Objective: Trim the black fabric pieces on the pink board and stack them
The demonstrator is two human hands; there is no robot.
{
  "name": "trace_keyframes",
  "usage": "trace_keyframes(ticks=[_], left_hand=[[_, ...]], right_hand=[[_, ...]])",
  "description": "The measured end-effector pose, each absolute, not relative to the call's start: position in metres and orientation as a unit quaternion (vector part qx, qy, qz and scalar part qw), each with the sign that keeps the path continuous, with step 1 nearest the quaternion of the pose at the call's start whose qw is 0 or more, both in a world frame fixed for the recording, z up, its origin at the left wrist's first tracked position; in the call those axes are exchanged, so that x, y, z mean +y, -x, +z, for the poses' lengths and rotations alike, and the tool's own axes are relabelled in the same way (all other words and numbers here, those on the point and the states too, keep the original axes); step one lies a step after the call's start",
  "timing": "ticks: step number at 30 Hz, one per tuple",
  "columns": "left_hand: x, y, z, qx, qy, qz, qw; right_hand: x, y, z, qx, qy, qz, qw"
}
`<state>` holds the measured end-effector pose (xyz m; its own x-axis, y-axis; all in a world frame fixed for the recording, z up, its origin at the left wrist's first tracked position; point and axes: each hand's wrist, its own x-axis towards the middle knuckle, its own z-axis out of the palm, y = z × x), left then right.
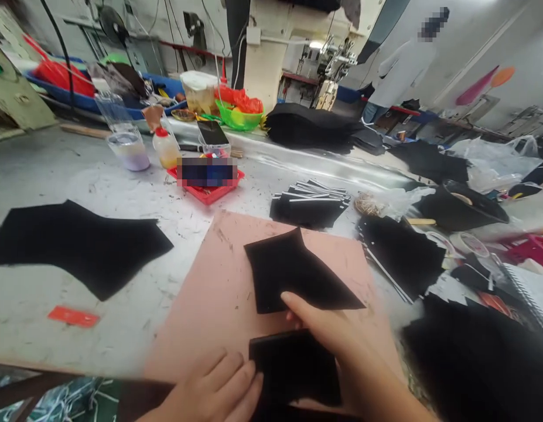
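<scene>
My right hand (326, 328) pinches the lower edge of a black angular fabric piece (284, 269), with the thumb on top and fingertips underneath. Just below is a second black piece (295, 363), roughly rectangular. My left hand (222, 381) has its fingers closed together at this piece's left edge; the left thumb is hidden. Both pieces are over a pink sheet (205, 287) on the worktable. Farther left a larger black cut piece (78, 243) lies flat.
Stacked black pieces with white strips (313, 202) lie behind the pink sheet, and more black stacks (403, 252) sit to the right. A red basket (208, 195), a glue bottle (166, 146) and a cup (129, 151) stand at the back. A person (403, 70) stands beyond the machines.
</scene>
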<state>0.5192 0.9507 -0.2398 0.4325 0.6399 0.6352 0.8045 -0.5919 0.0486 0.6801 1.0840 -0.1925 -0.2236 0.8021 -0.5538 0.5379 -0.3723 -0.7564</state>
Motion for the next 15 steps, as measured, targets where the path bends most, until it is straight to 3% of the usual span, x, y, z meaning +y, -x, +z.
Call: trace_keyframes(ticks=[6, 15], left_hand=[[0.939, -0.525, -0.248, -0.481, 0.817, -0.297, 0.112], [0.928, -0.529, -0.252, -0.500, 0.822, -0.252, 0.099]], right_hand=[[1.047, -0.677, -0.185, -0.485, 0.637, 0.599, -0.001], [1.034, -0.680, -0.191, -0.390, 0.701, 0.597, 0.012]])
